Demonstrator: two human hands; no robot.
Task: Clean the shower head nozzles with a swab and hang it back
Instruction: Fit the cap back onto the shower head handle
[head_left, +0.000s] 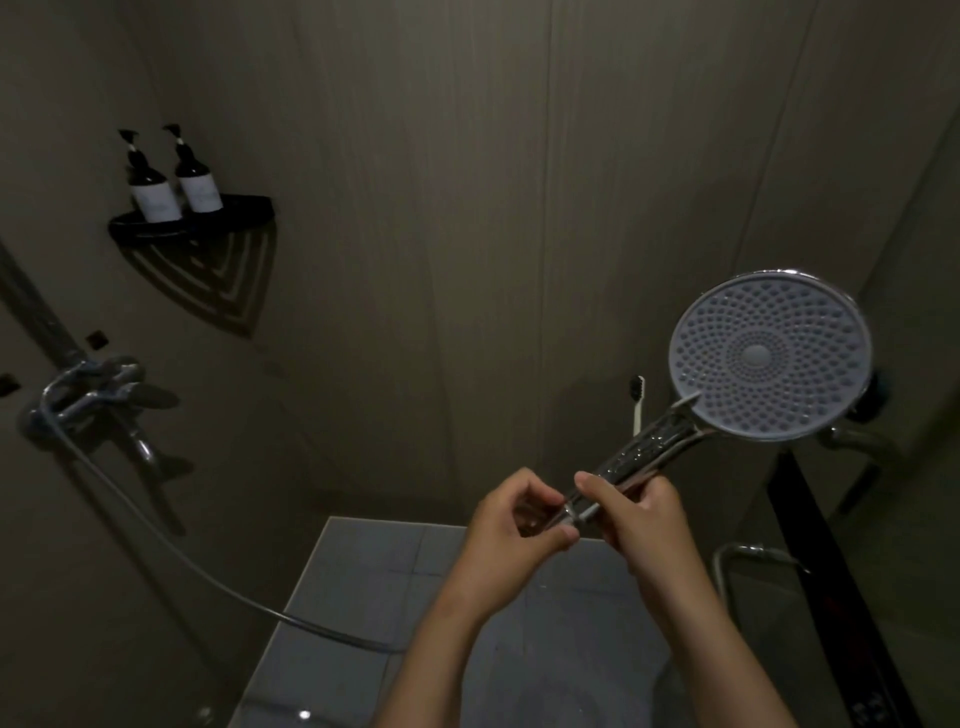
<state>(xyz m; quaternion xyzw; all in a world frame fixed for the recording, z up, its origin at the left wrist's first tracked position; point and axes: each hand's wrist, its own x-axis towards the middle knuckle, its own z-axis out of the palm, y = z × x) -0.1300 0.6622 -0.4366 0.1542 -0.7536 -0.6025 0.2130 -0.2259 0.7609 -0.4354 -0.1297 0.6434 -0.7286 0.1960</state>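
Observation:
A round chrome shower head (769, 356) with a grey nozzle face points towards me at the right, its handle (639, 457) slanting down to the left. Both of my hands hold the lower end of that handle. My right hand (636, 512) grips the handle just above its base. My left hand (506, 519) curls its fingers around the very bottom end, where the hose joins. The hose (171, 540) loops from there down and left to the wall mixer (98, 397). I cannot make out a swab in either hand.
A black corner shelf (249, 208) with two dark pump bottles (171, 182) hangs on the wall at upper left. A toothbrush (637, 402) stands against the wall behind the handle. A chrome rail (737, 558) and dark glass panel stand at the right. Grey floor tiles (374, 571) lie below.

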